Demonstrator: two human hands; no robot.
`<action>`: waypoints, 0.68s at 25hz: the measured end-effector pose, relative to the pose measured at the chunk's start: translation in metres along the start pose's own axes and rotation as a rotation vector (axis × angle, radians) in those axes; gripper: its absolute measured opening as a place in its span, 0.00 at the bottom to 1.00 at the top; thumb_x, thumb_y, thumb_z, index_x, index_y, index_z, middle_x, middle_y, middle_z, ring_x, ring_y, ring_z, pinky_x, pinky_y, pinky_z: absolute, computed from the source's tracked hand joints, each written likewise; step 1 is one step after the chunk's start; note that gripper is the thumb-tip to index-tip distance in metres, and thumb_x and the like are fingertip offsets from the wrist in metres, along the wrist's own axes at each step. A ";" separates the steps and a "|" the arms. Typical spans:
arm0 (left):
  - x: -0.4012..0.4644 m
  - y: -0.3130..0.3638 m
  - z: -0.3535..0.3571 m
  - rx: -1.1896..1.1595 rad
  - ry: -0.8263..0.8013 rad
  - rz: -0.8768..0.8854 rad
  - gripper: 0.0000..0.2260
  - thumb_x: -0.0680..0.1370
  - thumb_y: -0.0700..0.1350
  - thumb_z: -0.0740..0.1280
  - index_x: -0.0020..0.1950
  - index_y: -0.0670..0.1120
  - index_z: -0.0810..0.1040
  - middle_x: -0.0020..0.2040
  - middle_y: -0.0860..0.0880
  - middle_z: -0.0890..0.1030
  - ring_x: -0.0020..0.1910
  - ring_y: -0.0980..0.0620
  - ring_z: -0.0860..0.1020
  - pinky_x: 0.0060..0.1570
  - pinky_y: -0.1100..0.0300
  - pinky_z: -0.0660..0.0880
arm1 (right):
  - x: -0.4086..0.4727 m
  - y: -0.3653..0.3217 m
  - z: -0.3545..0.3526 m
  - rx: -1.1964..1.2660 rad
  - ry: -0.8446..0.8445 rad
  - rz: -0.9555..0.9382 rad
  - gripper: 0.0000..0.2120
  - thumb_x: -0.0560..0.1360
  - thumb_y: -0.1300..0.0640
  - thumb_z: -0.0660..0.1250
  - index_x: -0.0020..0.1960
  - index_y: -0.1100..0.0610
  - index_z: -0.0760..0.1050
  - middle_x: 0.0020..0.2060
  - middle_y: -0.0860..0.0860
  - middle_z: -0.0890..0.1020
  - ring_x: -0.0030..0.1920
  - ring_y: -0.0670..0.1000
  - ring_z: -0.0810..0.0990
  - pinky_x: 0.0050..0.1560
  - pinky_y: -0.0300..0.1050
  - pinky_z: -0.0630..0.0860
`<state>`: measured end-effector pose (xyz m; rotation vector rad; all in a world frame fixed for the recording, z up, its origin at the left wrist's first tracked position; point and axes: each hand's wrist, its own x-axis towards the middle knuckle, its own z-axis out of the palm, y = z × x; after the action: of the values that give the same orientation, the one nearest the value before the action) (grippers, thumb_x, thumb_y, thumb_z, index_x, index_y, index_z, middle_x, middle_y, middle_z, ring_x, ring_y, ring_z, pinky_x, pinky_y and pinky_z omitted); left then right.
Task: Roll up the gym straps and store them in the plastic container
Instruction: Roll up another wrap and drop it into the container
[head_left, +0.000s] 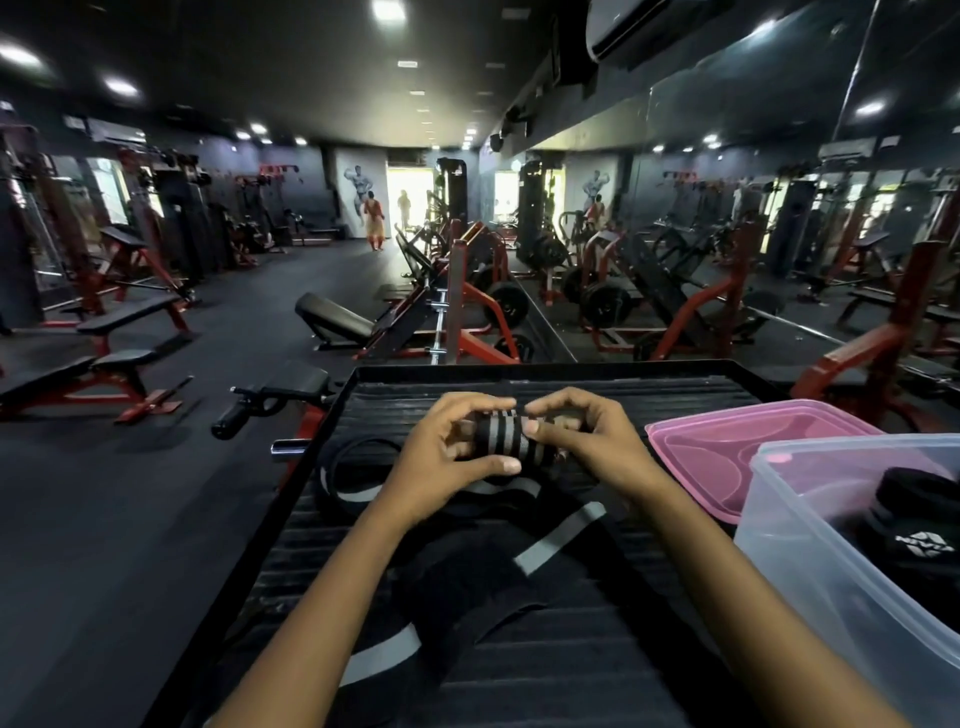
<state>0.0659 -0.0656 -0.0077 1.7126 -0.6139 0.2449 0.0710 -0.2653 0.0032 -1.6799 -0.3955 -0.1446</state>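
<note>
Gym straps (447, 566) lay loose on the near bench (545, 675); beyond, left hand (441, 457) and right hand (587, 441) each kept a curled grip on the striped roll (506, 439). Plastic container (810, 551) stood right, one roll inside. Risk: slackened fingers would let the coil spring undone.

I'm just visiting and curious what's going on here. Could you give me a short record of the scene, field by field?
place: gym, black ridged table
left hand: grips the rolled strap
right hand: pinches the roll's other end
loose straps: lying unrolled on the table
clear container: at right, holds a black strap
pink lid: beside the container
</note>
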 end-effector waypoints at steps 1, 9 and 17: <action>-0.001 -0.001 0.001 0.075 -0.014 0.041 0.18 0.68 0.38 0.77 0.56 0.50 0.82 0.56 0.52 0.81 0.56 0.56 0.80 0.57 0.61 0.77 | -0.001 -0.001 -0.001 0.037 0.004 0.072 0.09 0.71 0.61 0.74 0.51 0.58 0.79 0.34 0.58 0.78 0.30 0.48 0.75 0.33 0.38 0.73; -0.002 -0.002 0.007 0.059 0.087 -0.054 0.04 0.74 0.50 0.71 0.45 0.50 0.83 0.38 0.54 0.83 0.41 0.56 0.81 0.48 0.54 0.76 | -0.007 -0.003 0.004 -0.194 -0.193 -0.210 0.17 0.67 0.61 0.77 0.54 0.57 0.79 0.49 0.54 0.84 0.52 0.54 0.83 0.56 0.48 0.79; -0.002 -0.001 0.011 0.078 0.047 0.126 0.12 0.72 0.38 0.74 0.55 0.47 0.82 0.53 0.51 0.83 0.53 0.55 0.81 0.52 0.61 0.76 | -0.005 -0.002 0.001 -0.031 -0.127 -0.024 0.10 0.69 0.49 0.72 0.42 0.56 0.81 0.38 0.55 0.81 0.39 0.50 0.80 0.44 0.45 0.75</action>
<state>0.0632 -0.0751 -0.0122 1.7406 -0.6861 0.4013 0.0658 -0.2648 0.0035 -1.7202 -0.5111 -0.0622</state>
